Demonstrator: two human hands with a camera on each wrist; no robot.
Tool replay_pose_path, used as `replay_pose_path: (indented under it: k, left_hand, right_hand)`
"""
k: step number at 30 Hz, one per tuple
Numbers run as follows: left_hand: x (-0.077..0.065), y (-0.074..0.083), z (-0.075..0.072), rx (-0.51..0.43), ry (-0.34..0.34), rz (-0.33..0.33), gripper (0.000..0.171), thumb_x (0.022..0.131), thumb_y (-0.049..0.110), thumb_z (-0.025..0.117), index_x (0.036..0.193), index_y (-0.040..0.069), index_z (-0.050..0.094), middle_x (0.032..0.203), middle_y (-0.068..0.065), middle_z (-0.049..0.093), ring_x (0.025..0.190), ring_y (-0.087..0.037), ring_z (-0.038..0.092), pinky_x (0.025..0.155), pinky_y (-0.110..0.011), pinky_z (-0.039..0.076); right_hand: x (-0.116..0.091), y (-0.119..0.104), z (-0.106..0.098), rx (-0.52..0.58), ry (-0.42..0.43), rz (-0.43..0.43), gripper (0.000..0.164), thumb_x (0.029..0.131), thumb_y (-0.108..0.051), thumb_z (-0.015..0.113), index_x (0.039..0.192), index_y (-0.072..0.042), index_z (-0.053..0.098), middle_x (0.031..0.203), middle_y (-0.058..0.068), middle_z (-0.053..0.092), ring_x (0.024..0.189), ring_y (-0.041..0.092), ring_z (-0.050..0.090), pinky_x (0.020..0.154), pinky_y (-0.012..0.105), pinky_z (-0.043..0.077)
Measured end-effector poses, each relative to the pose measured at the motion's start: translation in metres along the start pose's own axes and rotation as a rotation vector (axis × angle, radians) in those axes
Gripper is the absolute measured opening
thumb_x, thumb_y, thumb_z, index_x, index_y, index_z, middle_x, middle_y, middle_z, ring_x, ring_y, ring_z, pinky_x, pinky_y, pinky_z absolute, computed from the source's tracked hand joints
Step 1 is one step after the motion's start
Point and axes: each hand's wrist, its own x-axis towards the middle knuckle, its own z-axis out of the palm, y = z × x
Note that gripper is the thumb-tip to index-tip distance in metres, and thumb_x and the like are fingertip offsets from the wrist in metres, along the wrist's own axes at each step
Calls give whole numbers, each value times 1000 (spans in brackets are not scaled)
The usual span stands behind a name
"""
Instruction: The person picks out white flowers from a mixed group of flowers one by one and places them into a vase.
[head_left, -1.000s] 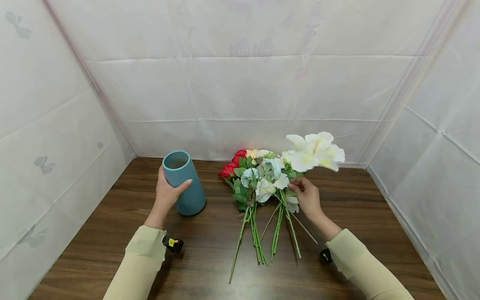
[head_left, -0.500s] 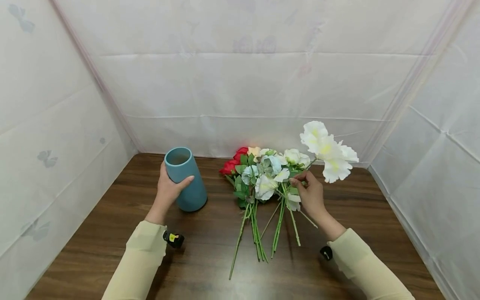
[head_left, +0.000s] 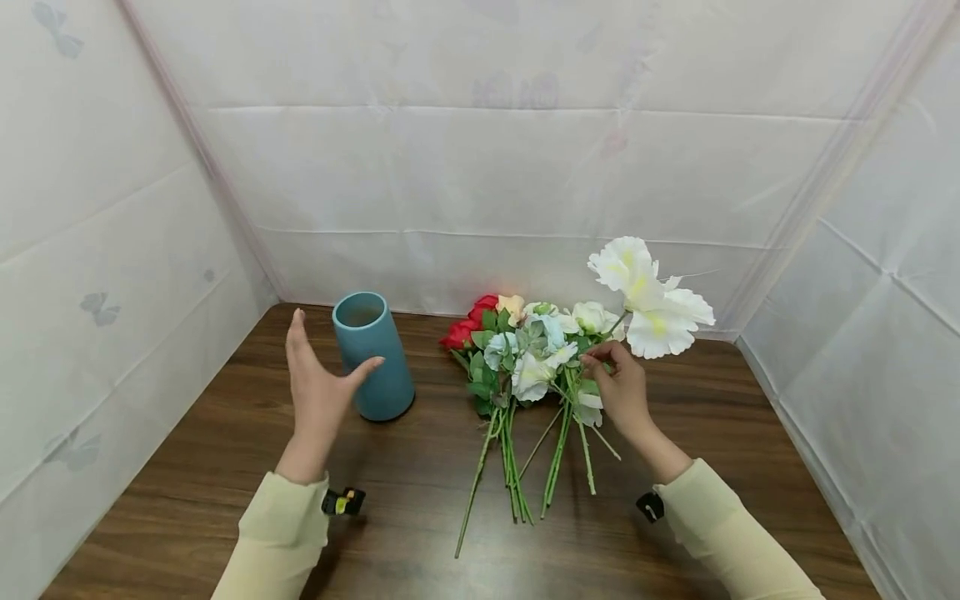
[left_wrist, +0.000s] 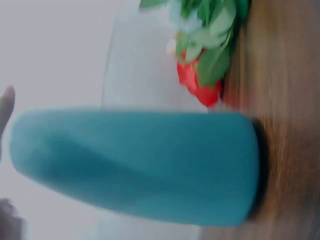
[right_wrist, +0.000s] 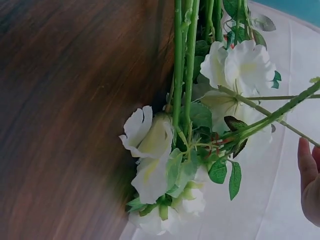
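Note:
A tall blue vase stands upright at the left of the wooden table. My left hand is beside it, thumb and fingers spread apart. The left wrist view is blurred, with the vase across it. On the right, my right hand pinches the stem of a large white flower with yellow markings; its bloom is raised above the others. Under and beside that hand lies a bunch of flowers: red blooms, pale blue ones and white ones. Part of the held stem is hidden behind the fingers.
Green stems from the bunch point toward the front of the wooden table. White cloth walls enclose the table at the back and both sides.
My left hand has let go of the vase and moved slightly left of it. My right hand has raised the white flower, and its bloom has swung to the right.

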Motion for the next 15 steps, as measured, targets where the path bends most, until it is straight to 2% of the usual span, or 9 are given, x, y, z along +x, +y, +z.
replay_pose_path:
  k: [2,3,4,5,7,9,11,13,15]
  left_hand:
    - [-10,15,6,24,119,290,91,90,48,74,154,-3,35,155,-28,41,149,-40,38,127,-49,32]
    - [-13,22,11,33,140,451,81,93,46,71,148,-6,43,148,-29,48,143,-39,44,127,-43,33]
    - [-16,29,18,45,135,599,70,97,43,69,142,-8,49,142,-29,54,138,-38,50,126,-38,35]
    - [-18,37,25,58,101,733,59,98,35,69,136,-8,55,137,-27,59,132,-36,55,123,-33,39]
    - [-21,53,44,71,-26,943,48,92,23,76,130,-4,62,130,-22,65,124,-33,62,116,-31,47]
    - [-25,67,64,78,-192,1077,53,83,17,84,129,0,64,130,-17,67,120,-30,65,110,-31,52]
    - [-28,80,86,109,-324,1159,62,76,15,89,131,4,63,131,-13,67,121,-25,66,106,-32,54]
    - [-32,93,106,128,-416,1214,62,77,16,90,132,7,63,132,-9,68,122,-22,66,108,-29,53]
    - [-35,104,123,156,-484,1260,53,86,16,84,134,9,63,134,-5,67,125,-18,65,111,-27,50]
  right_hand:
    - [0,0,0,7,-10,-3,5,94,10,64,97,11,60,93,28,66,72,-1,66,68,25,63]
    - [1,-1,0,9,-12,-4,5,94,9,64,96,11,60,93,28,66,73,0,66,68,26,63]
    - [2,-1,-1,13,-14,1,6,94,8,65,95,10,60,93,27,66,74,0,66,69,26,63]
    - [3,-2,-1,10,-14,4,6,94,8,65,95,10,60,93,27,67,74,-2,65,69,26,63]
    - [6,-3,-2,9,-11,17,6,94,7,66,95,9,60,93,26,67,74,-2,66,69,26,63]
    - [9,-4,-3,11,-11,33,6,95,5,65,97,9,61,95,26,67,74,-1,66,70,28,64]
    - [10,-5,-4,14,-19,45,7,96,4,65,100,9,62,96,27,67,75,3,67,71,29,64]
    - [10,-5,-5,25,-34,60,8,97,2,64,101,9,63,98,28,67,76,8,68,72,28,64]
    - [10,-5,-5,31,-44,74,9,98,0,63,102,9,63,99,27,67,77,10,69,71,23,62]
